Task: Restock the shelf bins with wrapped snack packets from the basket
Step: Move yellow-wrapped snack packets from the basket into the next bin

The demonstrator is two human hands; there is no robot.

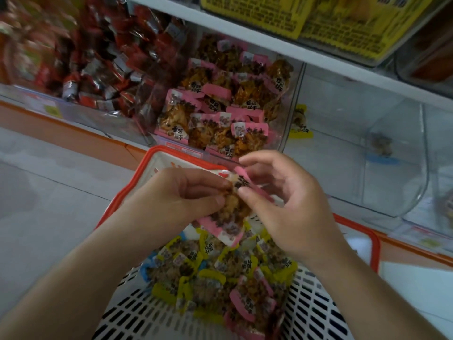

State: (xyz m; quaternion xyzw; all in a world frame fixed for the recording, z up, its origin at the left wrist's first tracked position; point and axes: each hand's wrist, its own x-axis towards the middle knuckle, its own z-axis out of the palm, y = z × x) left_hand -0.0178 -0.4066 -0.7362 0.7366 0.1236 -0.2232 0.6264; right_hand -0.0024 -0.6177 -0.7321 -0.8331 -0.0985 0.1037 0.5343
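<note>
The white slotted plastic basket with an orange rim (pixel 316 312) sits before the shelf's clear plastic bins; the bin of pink-edged wrapped snack packets (pixel 220 104) stands between the bin of red foil packets (pixel 81 57) on its left and a nearly bare clear bin (pixel 362 133) on its right.

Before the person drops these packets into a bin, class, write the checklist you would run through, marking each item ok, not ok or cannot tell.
1. Packets secured: ok. The left hand and right hand both pinch the pink-edged packets.
2. Matching bin found: ok. The bin of pink-edged packets lies straight ahead.
3. Room in that bin: cannot tell. It looks well filled; its top is hidden under the shelf.
4. No mixed colours in the grip: cannot tell. Fingers cover part of the bunch.
5. Basket still stocked: ok. Yellow-edged packets and some pink ones remain.
6. Yellow bin needs refilling: ok. Only one packet shows.
</note>
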